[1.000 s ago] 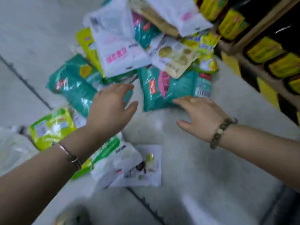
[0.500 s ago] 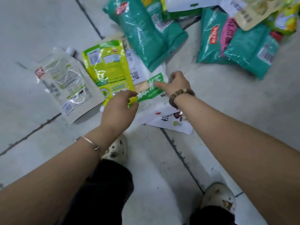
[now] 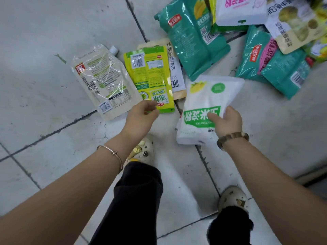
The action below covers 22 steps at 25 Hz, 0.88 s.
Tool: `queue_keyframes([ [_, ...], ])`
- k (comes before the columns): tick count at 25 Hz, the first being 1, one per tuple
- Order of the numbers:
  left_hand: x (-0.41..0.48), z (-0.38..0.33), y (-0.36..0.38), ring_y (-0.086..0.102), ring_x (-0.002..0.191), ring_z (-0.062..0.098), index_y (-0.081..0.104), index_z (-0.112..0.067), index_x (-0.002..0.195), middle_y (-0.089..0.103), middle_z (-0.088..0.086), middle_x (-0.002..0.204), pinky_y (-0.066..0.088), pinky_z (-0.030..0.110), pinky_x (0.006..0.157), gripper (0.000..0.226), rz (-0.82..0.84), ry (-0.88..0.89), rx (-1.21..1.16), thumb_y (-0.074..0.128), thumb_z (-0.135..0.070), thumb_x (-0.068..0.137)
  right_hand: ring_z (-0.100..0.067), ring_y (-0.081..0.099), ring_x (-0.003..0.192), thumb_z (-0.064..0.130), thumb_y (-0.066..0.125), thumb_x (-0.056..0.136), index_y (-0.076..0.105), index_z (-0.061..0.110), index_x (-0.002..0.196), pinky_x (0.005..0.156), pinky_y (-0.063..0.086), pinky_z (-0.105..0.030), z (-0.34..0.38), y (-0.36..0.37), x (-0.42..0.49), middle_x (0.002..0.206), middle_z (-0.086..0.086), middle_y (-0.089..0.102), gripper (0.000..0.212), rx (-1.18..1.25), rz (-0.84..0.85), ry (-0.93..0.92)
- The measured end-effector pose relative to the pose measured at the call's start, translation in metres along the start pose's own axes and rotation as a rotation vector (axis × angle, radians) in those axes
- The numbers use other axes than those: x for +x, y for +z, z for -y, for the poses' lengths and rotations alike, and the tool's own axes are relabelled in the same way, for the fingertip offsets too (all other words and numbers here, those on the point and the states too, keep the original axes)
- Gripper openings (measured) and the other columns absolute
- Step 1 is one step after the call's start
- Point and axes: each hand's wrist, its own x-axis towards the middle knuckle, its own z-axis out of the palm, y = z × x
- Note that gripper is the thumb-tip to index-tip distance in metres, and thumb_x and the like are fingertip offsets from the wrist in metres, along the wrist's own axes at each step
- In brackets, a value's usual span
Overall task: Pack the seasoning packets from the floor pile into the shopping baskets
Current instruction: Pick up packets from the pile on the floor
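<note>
My right hand (image 3: 227, 121) grips a white starch bag with a green band (image 3: 207, 105), lifted off the tiled floor. My left hand (image 3: 141, 117) reaches to the near edge of a yellow-green seasoning packet (image 3: 148, 76) lying flat; its fingers are curled at the packet's bottom edge, and whether they pinch it is unclear. A pale spouted pouch (image 3: 102, 80) lies to the left. A beige packet (image 3: 175, 68) sits partly under the yellow-green one. No shopping basket is in view.
The pile continues at top right: teal bags (image 3: 191, 41), a second teal group (image 3: 276, 68), a white bag with pink print (image 3: 242, 9), a cream mushroom-print pouch (image 3: 297, 27). My two shoes (image 3: 141, 152) (image 3: 233, 197) stand on the tiles below my hands.
My right hand has taken hold of the white starch bag and lifted it off the floor to the right. My left hand moved to the yellow-green packet's bottom edge.
</note>
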Motion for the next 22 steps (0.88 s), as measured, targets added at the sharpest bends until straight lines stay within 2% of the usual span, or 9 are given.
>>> queue_keyframes([
  [4,-0.028,-0.026,-0.015,0.053,0.111,0.012,0.046,-0.018,0.136,0.055,-0.004,0.12,0.038,0.027,0.091,0.055,0.244,-0.122,-0.095,0.062,-0.036,0.086,-0.038,0.063,0.09,0.01,0.07,0.082,0.058,-0.009,0.089,0.083,0.052,-0.046,0.015,-0.02,-0.044,0.099,-0.025,0.066,0.024,0.094,0.047,-0.025],
  [6,-0.026,-0.029,-0.019,0.06,0.108,0.017,0.048,-0.017,0.135,0.062,0.0,0.12,0.047,0.035,0.092,0.071,0.314,-0.234,-0.243,0.066,-0.044,0.071,-0.027,0.066,0.086,0.004,0.068,0.081,0.064,0.004,0.086,0.083,0.053,-0.041,0.031,-0.01,-0.054,0.095,-0.011,0.07,0.007,0.179,0.217,-0.062],
  [7,-0.023,-0.027,-0.022,0.066,0.098,0.019,0.052,-0.013,0.13,0.068,0.003,0.111,0.053,0.037,0.088,0.072,0.308,-0.281,-0.352,0.068,-0.04,0.065,-0.021,0.066,0.084,0.001,0.067,0.081,0.064,0.014,0.086,0.083,0.053,-0.038,0.042,0.0,-0.057,0.093,-0.003,0.069,0.014,0.221,0.311,-0.077],
  [10,-0.013,-0.009,-0.036,0.071,0.067,0.016,0.059,-0.004,0.115,0.074,0.003,0.077,0.059,0.03,0.061,0.052,0.131,-0.35,-0.573,0.072,-0.018,0.067,-0.01,0.063,0.079,0.001,0.066,0.082,0.063,0.014,0.091,0.076,0.053,-0.022,0.065,0.038,-0.061,0.095,0.002,0.065,0.016,0.178,0.468,-0.116],
  [12,-0.013,0.009,-0.044,0.07,0.061,0.014,0.062,-0.007,0.105,0.073,0.001,0.07,0.055,0.025,0.051,0.024,-0.003,-0.334,-0.621,0.066,-0.007,0.082,-0.016,0.064,0.083,0.01,0.067,0.084,0.063,0.009,0.095,0.077,0.054,-0.027,0.065,0.064,-0.056,0.096,-0.001,0.066,0.012,0.077,0.491,-0.135],
  [14,-0.015,0.027,-0.052,0.071,0.063,0.014,0.062,-0.01,0.104,0.073,-0.001,0.072,0.055,0.025,0.051,0.018,-0.127,-0.319,-0.669,0.063,-0.005,0.087,-0.023,0.063,0.088,0.027,0.069,0.082,0.062,0.01,0.09,0.084,0.052,-0.037,0.063,0.086,-0.042,0.094,-0.004,0.066,0.02,0.008,0.439,-0.123],
  [15,-0.016,0.035,-0.057,0.071,0.065,0.014,0.062,-0.01,0.105,0.073,-0.002,0.074,0.055,0.025,0.053,0.019,-0.183,-0.316,-0.678,0.063,-0.005,0.087,-0.022,0.061,0.09,0.034,0.069,0.082,0.06,0.014,0.09,0.085,0.05,-0.035,0.066,0.094,-0.032,0.094,-0.002,0.063,0.024,-0.02,0.379,-0.105],
  [18,-0.016,0.054,-0.068,0.071,0.068,0.014,0.062,-0.009,0.106,0.074,-0.001,0.076,0.056,0.025,0.055,0.019,-0.271,-0.29,-0.729,0.062,-0.005,0.087,-0.022,0.055,0.104,0.039,0.066,0.083,0.054,0.014,0.115,0.087,0.042,-0.03,0.081,0.107,0.006,0.111,-0.004,0.059,0.042,-0.067,0.175,-0.01],
  [22,-0.009,0.07,-0.072,0.072,0.077,0.019,0.063,-0.007,0.11,0.073,0.006,0.09,0.058,0.031,0.065,0.024,-0.377,-0.281,-0.739,0.065,-0.008,0.086,-0.023,0.056,0.109,0.045,0.069,0.078,0.048,0.01,0.127,0.089,0.043,-0.03,0.095,0.131,0.047,0.119,-0.006,0.058,0.064,-0.234,0.136,0.038],
])
